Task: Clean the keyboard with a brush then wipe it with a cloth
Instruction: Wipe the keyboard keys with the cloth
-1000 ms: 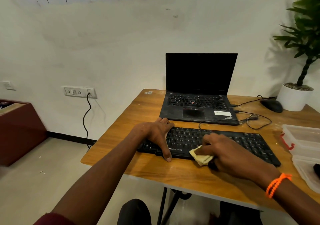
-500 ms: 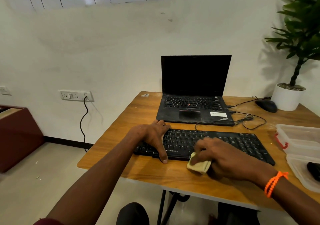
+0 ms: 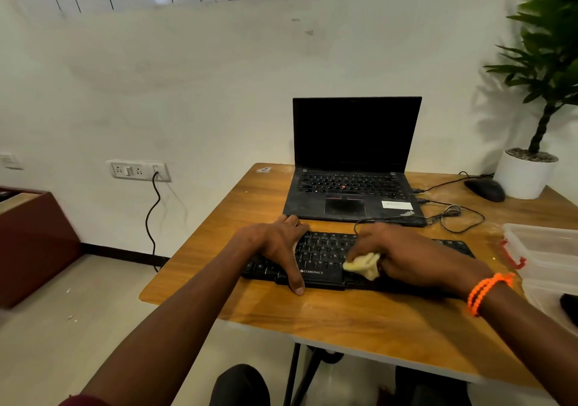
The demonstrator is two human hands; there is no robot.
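Note:
A black keyboard (image 3: 322, 254) lies across the wooden table (image 3: 359, 321) in front of me. My left hand (image 3: 278, 243) rests flat on its left end, fingers spread, thumb over the front edge. My right hand (image 3: 413, 255), with an orange bead bracelet at the wrist, presses a crumpled pale yellow cloth (image 3: 362, 265) onto the keys near the middle. The right hand and forearm hide much of the keyboard's right half. No brush can be made out.
Behind the keyboard stands an open black laptop (image 3: 353, 193), screen dark. A black mouse (image 3: 484, 189), loose cables (image 3: 459, 215) and a white plant pot (image 3: 525, 174) sit at the back right. Clear plastic containers (image 3: 547, 249) lie at the right edge.
My right hand has carried the cloth from the keyboard's front edge up onto the keys. The left hand stays on the left end. The view has shifted slightly.

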